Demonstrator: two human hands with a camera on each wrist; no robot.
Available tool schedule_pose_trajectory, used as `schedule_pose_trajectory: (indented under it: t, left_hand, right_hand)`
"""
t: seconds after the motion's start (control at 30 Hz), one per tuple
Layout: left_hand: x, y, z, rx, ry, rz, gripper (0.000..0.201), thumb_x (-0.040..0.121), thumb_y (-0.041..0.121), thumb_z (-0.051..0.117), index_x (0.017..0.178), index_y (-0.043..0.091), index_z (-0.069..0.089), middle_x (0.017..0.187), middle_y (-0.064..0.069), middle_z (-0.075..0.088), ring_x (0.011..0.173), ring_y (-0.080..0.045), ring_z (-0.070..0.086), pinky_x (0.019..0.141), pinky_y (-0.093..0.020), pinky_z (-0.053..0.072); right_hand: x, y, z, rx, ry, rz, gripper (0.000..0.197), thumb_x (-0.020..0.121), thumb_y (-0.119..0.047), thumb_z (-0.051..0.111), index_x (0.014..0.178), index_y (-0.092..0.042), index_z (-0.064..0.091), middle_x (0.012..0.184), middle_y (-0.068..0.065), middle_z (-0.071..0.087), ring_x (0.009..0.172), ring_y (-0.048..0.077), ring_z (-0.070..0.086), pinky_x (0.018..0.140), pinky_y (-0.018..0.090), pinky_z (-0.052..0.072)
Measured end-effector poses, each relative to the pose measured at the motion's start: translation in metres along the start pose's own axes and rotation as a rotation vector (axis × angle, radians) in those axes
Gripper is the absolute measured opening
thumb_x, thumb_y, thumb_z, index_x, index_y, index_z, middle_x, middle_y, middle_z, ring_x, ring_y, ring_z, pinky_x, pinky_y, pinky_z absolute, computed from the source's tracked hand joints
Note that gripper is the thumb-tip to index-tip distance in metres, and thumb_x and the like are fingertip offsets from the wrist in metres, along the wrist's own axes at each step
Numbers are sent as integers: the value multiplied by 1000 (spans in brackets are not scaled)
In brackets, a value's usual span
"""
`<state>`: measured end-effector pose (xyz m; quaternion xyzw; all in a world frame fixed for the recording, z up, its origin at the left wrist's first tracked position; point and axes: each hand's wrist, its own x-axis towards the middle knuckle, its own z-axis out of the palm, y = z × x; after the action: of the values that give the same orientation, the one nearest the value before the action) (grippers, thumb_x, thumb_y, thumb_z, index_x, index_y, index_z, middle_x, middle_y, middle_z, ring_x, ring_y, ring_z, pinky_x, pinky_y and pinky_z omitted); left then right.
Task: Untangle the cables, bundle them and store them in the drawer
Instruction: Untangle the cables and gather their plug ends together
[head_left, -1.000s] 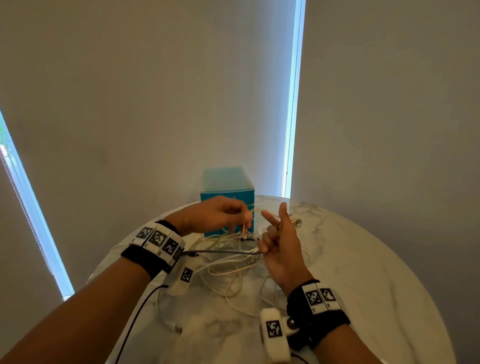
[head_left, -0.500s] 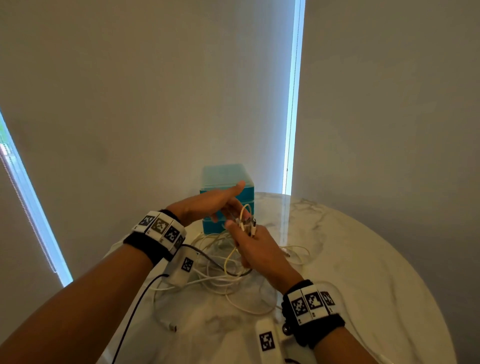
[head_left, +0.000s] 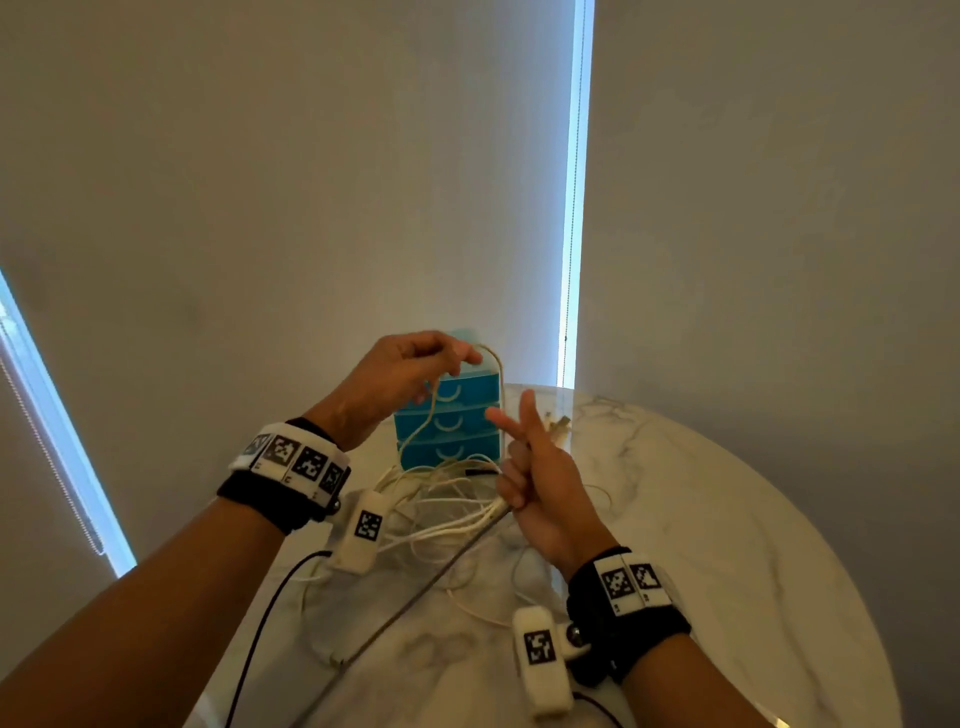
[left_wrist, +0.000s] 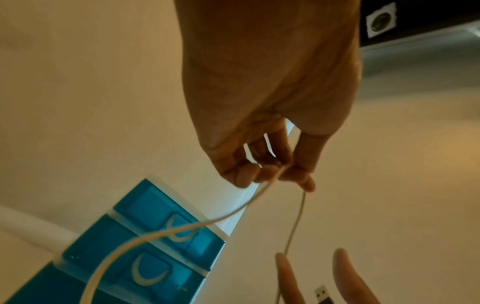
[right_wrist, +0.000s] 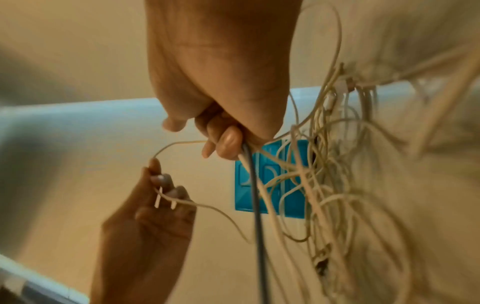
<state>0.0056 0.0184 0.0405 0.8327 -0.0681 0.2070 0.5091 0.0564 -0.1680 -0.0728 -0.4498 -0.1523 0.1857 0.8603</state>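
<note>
A tangle of white cables (head_left: 441, 499) lies on the marble table (head_left: 701, 571) in front of a blue drawer unit (head_left: 452, 421) whose three drawers are closed. My left hand (head_left: 457, 364) is raised and pinches a white cable (head_left: 496, 374) that arcs down to my right hand (head_left: 530, 467). The right hand's index and middle fingers point up, while its other fingers curl round a grey cable (head_left: 415, 603) and white strands. The left wrist view shows the pinch (left_wrist: 280, 170). In the right wrist view the grey cable (right_wrist: 250, 168) leaves the curled fingers.
A USB plug (head_left: 558, 428) sticks out just right of the right hand, also in the left wrist view as the plug (left_wrist: 323, 294). Blinds and walls stand close behind the round table. A dark lead (head_left: 260, 623) runs along my left forearm.
The left hand has risen from beside the right hand, drawing a loop of white cable up above the drawer unit. The right hand has lifted two fingers into a V again.
</note>
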Motion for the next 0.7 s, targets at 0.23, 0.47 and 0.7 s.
schedule_pose_trajectory:
  t: [0.23,0.47,0.7]
  left_hand:
    - [-9,-13,6,458,-834,-118,27,107,37,63,125,25,79,101,13,79,86,-5,66,77,-23,50]
    - [-2,-20,15,48,-398,-397,91,103,76,18,107,10,80,92,-7,77,73,-16,66,63,-25,48]
    - [9,-12,34,41,-169,-314,39,96,45,76,92,6,84,64,10,60,66,-9,46,62,-24,37]
  right_hand:
    - [6,-6,-9,161,64,9,45,105,-37,68,136,-5,67,54,-7,21,43,7,20,43,23,22]
    - [-4,-6,6,-128,-78,-111,29,108,-25,65,80,-22,67,54,-4,32,44,10,25,44,26,24]
    - [-6,-3,8,-389,-59,-114,24,107,-27,63,84,-21,60,58,-4,43,50,13,32,50,29,31]
